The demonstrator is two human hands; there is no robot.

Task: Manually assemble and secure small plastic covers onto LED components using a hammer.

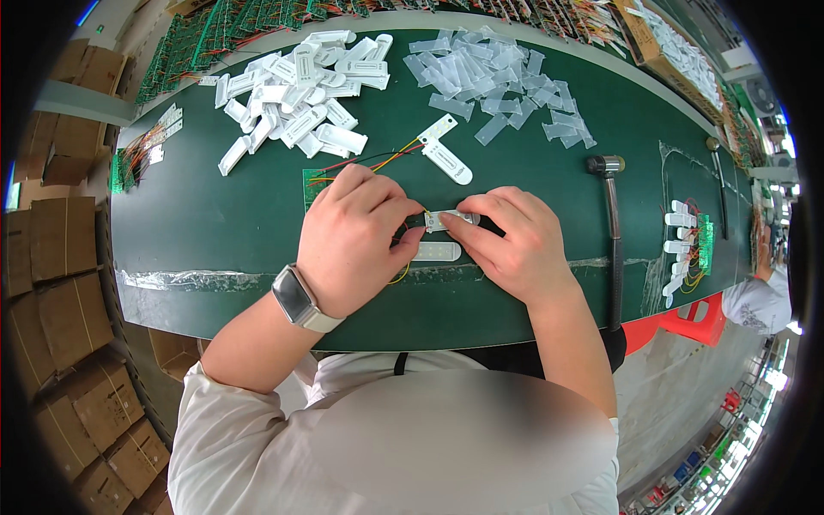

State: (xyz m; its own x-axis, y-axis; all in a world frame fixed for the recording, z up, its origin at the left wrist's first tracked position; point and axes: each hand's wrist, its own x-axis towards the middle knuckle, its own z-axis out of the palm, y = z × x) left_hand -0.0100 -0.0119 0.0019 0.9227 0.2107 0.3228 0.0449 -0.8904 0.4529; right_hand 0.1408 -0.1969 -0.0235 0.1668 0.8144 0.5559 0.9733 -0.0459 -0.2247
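Note:
My left hand (356, 236) and my right hand (511, 240) meet over the green table (215, 223), both gripping a small white plastic strip part (446, 220) between fingertips. Thin red and yellow wires (378, 161) run from under my left hand toward a small green circuit board (314, 183). A second white oblong cover (436, 251) lies flat just below the held part. A watch sits on my left wrist (300, 299).
A heap of white plastic housings (296, 90) and a heap of clear covers (498, 81) lie at the back. One assembled white piece (446, 154) lies apart. A hammer (611, 215) rests at right. Finished pieces (682, 249) and another person's sleeve (760, 305) are far right. Cardboard boxes (60, 283) stack at left.

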